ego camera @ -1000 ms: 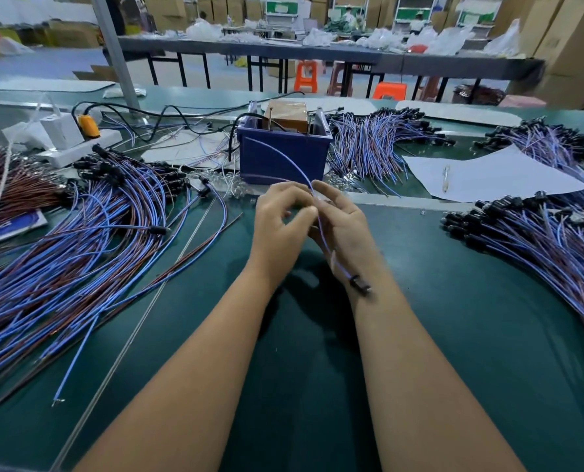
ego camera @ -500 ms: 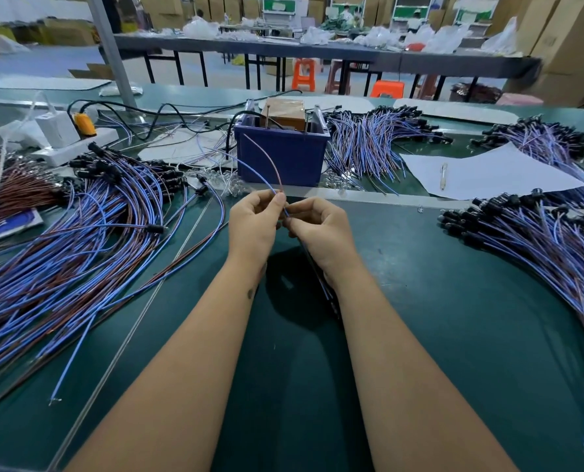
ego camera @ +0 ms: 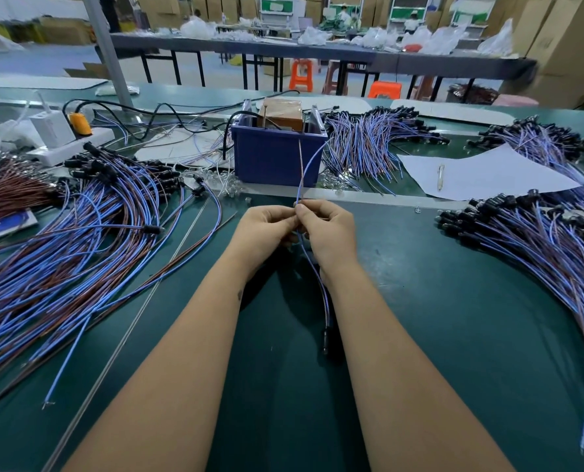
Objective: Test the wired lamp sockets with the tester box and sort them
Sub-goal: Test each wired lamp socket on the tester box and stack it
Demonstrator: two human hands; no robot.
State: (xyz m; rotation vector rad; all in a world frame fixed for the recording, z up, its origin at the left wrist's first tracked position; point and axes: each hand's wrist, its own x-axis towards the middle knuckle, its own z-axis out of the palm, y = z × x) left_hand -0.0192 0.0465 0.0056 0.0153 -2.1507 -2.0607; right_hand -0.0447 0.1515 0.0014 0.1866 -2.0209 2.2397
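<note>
Your left hand (ego camera: pixel 263 229) and right hand (ego camera: pixel 331 233) both pinch one wired socket (ego camera: pixel 328 338); wire heaps (ego camera: pixel 79 247) flank you, blue box (ego camera: pixel 277 158) stands ahead.

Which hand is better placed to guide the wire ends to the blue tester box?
Right, probably: the right hand pinches the wire pair just below the ends rising toward the tester box; the left hand sits beside it.
</note>
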